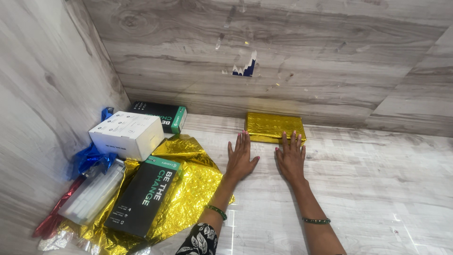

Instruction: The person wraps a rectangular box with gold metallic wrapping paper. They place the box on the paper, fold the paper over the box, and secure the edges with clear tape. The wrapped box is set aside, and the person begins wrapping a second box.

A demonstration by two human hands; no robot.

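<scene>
Both hands are lying flat and spread on the wood-grain counter (pixel 377 189), palms down, each grip released and grasping nothing. The left hand (pixel 240 158) is resting just in front of the gold-wrapped box (pixel 274 127), its fingertips reaching the near left corner of the package. The right hand (pixel 290 158) is sitting beside it, fingertips touching the near edge of the box toward its right end. The box itself is lying flat on the counter, its far side close against the back wall (pixel 283 56), beyond both hands rather than between them. A green bangle (pixel 217 212) is showing on the left wrist and a dark beaded bracelet (pixel 316 220) on the right. Off to the left, a crumpled sheet of gold foil wrap (pixel 193 189) is spreading over the counter with a black and green carton (pixel 144 196) lying on top of it. Behind that a white box (pixel 126 134) is standing, with a second black and green carton (pixel 163 114) at its back. Blue foil (pixel 92 158), a clear packet of white sticks (pixel 92 193) and a strip of red foil (pixel 54 219) are lying along the left wall.
</scene>
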